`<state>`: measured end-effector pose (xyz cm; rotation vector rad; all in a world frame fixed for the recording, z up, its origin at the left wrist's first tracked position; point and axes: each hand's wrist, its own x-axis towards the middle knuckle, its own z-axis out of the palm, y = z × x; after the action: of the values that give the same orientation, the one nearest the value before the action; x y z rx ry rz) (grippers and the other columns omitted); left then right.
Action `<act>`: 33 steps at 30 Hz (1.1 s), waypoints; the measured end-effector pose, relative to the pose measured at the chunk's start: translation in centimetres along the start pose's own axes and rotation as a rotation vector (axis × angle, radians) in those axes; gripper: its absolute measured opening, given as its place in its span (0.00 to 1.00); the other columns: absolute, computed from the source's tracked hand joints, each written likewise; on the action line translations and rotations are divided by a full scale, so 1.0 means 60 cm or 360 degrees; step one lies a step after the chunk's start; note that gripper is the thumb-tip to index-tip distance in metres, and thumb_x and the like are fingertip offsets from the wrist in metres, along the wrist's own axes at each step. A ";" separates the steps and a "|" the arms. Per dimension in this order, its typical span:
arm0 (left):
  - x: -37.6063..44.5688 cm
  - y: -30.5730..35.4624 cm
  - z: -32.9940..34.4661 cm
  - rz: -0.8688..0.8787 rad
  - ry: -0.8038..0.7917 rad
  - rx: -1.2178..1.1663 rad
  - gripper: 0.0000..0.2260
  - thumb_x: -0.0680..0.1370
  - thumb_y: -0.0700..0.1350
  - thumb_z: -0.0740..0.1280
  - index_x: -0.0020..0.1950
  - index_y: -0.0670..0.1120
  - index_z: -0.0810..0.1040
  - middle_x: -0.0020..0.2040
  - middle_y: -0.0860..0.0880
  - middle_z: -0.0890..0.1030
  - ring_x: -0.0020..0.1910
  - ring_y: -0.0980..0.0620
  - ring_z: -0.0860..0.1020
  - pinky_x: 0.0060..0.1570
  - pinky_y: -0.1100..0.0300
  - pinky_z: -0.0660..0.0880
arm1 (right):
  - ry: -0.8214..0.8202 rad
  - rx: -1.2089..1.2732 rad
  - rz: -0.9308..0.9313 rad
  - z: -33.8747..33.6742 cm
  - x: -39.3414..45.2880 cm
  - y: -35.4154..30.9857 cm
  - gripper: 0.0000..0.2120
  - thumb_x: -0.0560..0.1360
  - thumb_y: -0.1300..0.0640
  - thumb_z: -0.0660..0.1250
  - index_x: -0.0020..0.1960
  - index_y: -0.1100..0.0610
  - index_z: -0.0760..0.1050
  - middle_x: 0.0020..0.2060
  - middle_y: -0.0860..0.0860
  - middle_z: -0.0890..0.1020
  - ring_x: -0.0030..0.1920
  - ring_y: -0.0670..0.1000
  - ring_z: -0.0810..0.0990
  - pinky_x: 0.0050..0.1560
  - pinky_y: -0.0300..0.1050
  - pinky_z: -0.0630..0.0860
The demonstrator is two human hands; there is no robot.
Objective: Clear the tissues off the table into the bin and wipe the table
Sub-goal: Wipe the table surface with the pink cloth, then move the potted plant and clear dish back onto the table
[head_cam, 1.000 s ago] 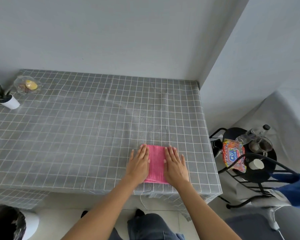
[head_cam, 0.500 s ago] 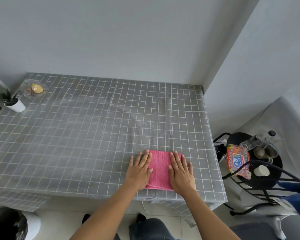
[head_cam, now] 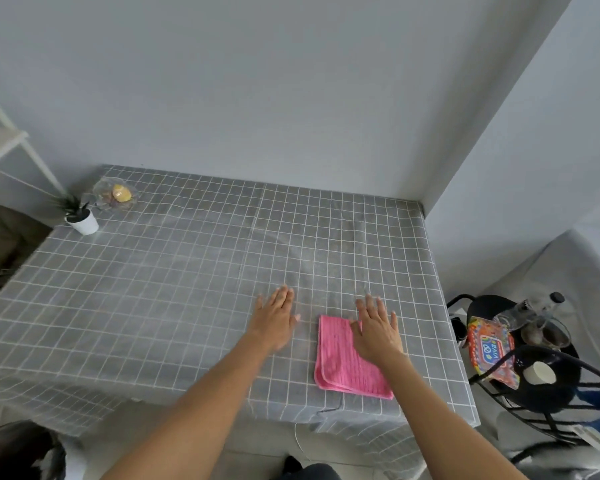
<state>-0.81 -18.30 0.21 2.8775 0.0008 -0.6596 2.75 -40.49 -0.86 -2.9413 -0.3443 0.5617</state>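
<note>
A folded pink cloth (head_cam: 343, 365) lies flat near the front right of the table (head_cam: 174, 289), which wears a grey checked cover. My right hand (head_cam: 378, 329) rests open over the cloth's upper right part, fingers spread and pointing away from me. Left of the cloth, my left hand (head_cam: 274, 317) is open and flat over the bare table cover, clear of the cloth. No tissues show on the table. A dark-lined bin (head_cam: 18, 452) sits on the floor at the lower left corner, partly cut off.
A small potted plant (head_cam: 80, 216) and a glass dish (head_cam: 115, 195) with something yellow stand at the table's far left corner. Right of the table, a black wire stand (head_cam: 534, 382) holds a colourful wipes pack (head_cam: 492, 348), glassware and a white cup. Walls close the back and right.
Both hands lay on the pink cloth before; my left hand has come off it and moved left. My right hand has slid up and right. The view has tilted upward.
</note>
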 end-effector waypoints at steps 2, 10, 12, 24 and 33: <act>-0.010 -0.040 -0.027 -0.0042 0.0021 0.0009 0.27 0.84 0.54 0.44 0.78 0.43 0.39 0.79 0.46 0.39 0.78 0.47 0.42 0.76 0.44 0.43 | 0.0051 -0.0010 -0.0017 -0.022 0.011 -0.038 0.27 0.83 0.48 0.45 0.78 0.54 0.41 0.78 0.53 0.41 0.77 0.55 0.36 0.74 0.56 0.37; -0.092 -0.234 -0.106 -0.0244 0.0079 0.0039 0.27 0.84 0.53 0.44 0.79 0.41 0.42 0.80 0.45 0.42 0.79 0.47 0.44 0.76 0.45 0.45 | 0.0016 -0.0016 -0.0189 -0.046 0.023 -0.262 0.26 0.83 0.48 0.47 0.78 0.55 0.48 0.78 0.55 0.49 0.78 0.56 0.44 0.76 0.57 0.44; -0.121 -0.284 -0.112 -0.0303 0.0079 0.0059 0.27 0.84 0.53 0.44 0.79 0.41 0.43 0.80 0.45 0.43 0.79 0.47 0.45 0.76 0.45 0.46 | -0.0038 -0.0027 -0.0215 -0.037 0.019 -0.321 0.27 0.83 0.47 0.46 0.79 0.55 0.47 0.78 0.54 0.49 0.78 0.55 0.44 0.76 0.57 0.44; -0.254 -0.544 -0.096 -0.0636 -0.0013 0.0004 0.27 0.84 0.53 0.44 0.79 0.41 0.43 0.80 0.45 0.43 0.79 0.46 0.45 0.76 0.44 0.48 | -0.0148 -0.0165 -0.0452 0.003 0.027 -0.604 0.27 0.83 0.45 0.46 0.79 0.53 0.46 0.78 0.55 0.47 0.78 0.56 0.43 0.76 0.57 0.44; -0.220 -0.630 -0.105 -0.0794 0.0030 -0.0065 0.28 0.84 0.55 0.44 0.79 0.42 0.43 0.79 0.44 0.43 0.79 0.45 0.45 0.76 0.44 0.48 | -0.0155 -0.0267 -0.0625 -0.016 0.134 -0.689 0.27 0.83 0.45 0.46 0.79 0.52 0.46 0.78 0.55 0.46 0.78 0.56 0.44 0.75 0.58 0.44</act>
<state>-11.59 20.50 4.54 2.8520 0.7436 -0.6968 2.18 1.34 4.12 -2.8834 -0.9968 0.6444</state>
